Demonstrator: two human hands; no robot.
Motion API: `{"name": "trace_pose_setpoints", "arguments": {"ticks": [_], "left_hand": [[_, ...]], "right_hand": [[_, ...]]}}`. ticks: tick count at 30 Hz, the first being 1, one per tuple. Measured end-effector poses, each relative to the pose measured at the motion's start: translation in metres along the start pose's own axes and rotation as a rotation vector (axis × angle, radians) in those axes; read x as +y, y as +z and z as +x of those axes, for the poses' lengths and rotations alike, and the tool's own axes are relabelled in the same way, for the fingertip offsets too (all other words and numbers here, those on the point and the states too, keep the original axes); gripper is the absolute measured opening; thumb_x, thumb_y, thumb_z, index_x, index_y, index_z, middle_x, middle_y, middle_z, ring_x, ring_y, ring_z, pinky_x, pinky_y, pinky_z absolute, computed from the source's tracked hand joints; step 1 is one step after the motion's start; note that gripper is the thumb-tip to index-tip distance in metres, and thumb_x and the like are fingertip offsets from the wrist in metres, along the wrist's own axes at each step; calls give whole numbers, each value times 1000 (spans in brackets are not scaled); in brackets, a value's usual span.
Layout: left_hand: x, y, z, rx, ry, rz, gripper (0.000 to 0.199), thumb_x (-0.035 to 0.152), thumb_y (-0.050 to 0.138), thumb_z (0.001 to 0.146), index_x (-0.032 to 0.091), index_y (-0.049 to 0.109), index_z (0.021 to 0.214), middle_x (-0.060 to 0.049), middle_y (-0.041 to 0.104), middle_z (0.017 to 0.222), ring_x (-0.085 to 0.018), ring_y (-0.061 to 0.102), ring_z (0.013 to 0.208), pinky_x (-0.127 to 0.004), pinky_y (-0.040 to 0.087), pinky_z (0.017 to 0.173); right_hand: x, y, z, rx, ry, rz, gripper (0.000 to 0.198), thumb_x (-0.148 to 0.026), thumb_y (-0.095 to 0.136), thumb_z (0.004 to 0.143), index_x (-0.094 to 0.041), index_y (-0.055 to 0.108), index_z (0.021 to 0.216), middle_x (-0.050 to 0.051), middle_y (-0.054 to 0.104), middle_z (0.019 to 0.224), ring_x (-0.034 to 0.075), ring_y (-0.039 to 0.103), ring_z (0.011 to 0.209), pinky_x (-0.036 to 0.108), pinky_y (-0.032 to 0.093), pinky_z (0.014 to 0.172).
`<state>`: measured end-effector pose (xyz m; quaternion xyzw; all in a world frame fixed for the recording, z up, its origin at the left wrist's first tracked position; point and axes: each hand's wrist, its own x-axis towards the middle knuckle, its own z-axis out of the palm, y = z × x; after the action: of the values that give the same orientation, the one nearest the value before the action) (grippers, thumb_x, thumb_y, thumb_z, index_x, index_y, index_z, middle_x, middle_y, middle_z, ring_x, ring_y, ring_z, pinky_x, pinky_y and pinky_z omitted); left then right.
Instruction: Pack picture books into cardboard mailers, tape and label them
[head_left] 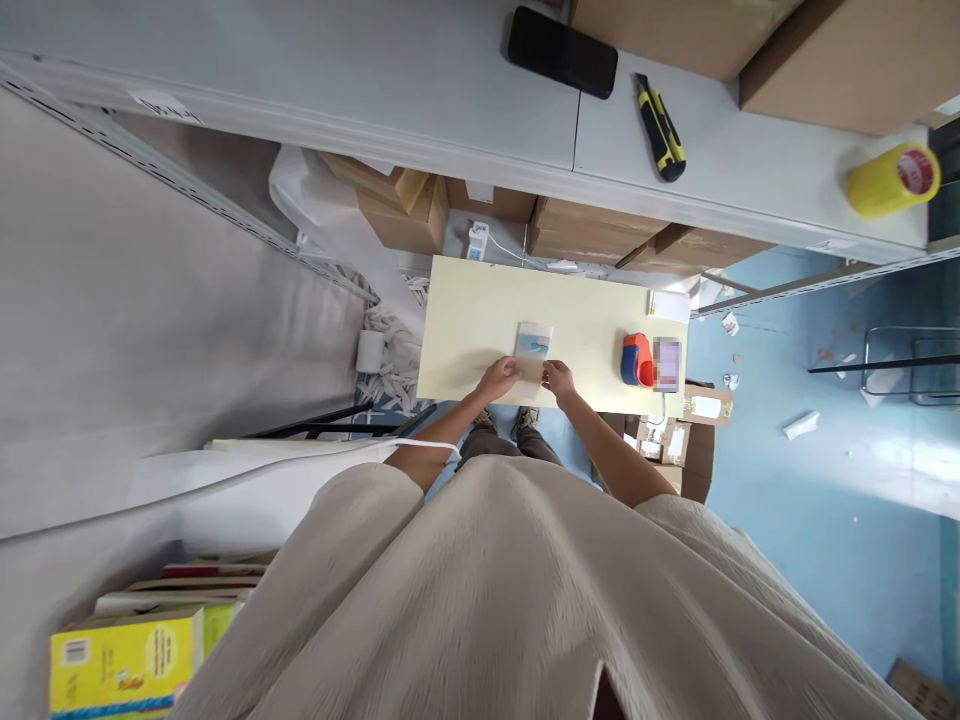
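Note:
A small flat packet (533, 342) with a light blue printed face lies near the front edge of the pale yellow table (465, 320). Its near part looks pale and half see-through, perhaps a plastic sleeve; I cannot tell for sure. At its left edge, my left hand (500, 378) has its fingers curled and closed on the packet. My right hand (558, 379) pinches the near right edge with thumb and fingers. To the right of that hand stands a red and blue tape dispenser (637, 360), apart from both hands.
Beside the dispenser lies a phone-like device (667, 364), its face blurred. A white box (668, 305) sits at the table's far right corner. The grey shelf (337, 90) above holds a black phone (562, 52), a utility knife (660, 128) and a yellow tape roll (874, 185). Cartons (592, 228) stand behind.

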<state>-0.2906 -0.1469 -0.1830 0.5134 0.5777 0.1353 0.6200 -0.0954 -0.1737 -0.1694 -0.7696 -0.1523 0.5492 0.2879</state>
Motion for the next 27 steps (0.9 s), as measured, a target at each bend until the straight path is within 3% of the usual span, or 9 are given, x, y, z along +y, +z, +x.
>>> {"name": "trace_pose_setpoints", "arguments": {"ticks": [4, 9, 14, 19, 23, 27], "left_hand": [[10, -3, -9, 99, 61, 25, 19, 31, 70, 105, 20, 73, 119, -11, 82, 129, -25, 79, 118, -35, 61, 106], [14, -20, -21, 210, 75, 64, 34, 38, 77, 103, 23, 67, 131, -7, 82, 120, -22, 79, 105, -33, 62, 99], [2, -42, -20, 294, -33, 130, 46, 20, 68, 103, 23, 62, 148, -11, 82, 126, -26, 80, 116, -36, 60, 105], [-13, -59, -21, 268, -113, 177, 52, 19, 63, 103, 23, 60, 154, -16, 76, 145, -32, 75, 132, -40, 59, 112], [-21, -70, -22, 333, -128, 264, 52, 19, 63, 100, 19, 62, 152, -22, 63, 162, -37, 65, 147, -47, 52, 125], [-25, -76, -17, 384, -195, 245, 62, 18, 65, 96, 18, 57, 157, -23, 57, 166, -40, 64, 147, -51, 50, 128]], "right_hand": [[-17, 11, -13, -73, -52, 47, 30, -54, 76, 89, -26, 67, 97, 0, 71, 84, 17, 71, 78, 30, 56, 75], [-28, 32, -23, -242, -77, 68, 33, -55, 81, 90, -27, 70, 105, 4, 79, 94, 24, 79, 94, 37, 61, 90], [-22, 43, -20, -215, -35, -53, 26, -46, 80, 87, -27, 70, 101, 4, 80, 100, 21, 77, 94, 34, 58, 86], [-12, 49, -15, -178, -16, -118, 24, -38, 82, 78, -26, 71, 96, 5, 78, 97, 21, 73, 92, 31, 56, 77], [-8, 54, -13, -138, -27, -158, 26, -38, 82, 76, -26, 72, 96, 5, 78, 97, 23, 73, 94, 32, 57, 77], [-7, 58, -12, -132, -20, -166, 28, -39, 82, 75, -27, 73, 97, 6, 80, 101, 25, 75, 99, 35, 59, 80]]}}
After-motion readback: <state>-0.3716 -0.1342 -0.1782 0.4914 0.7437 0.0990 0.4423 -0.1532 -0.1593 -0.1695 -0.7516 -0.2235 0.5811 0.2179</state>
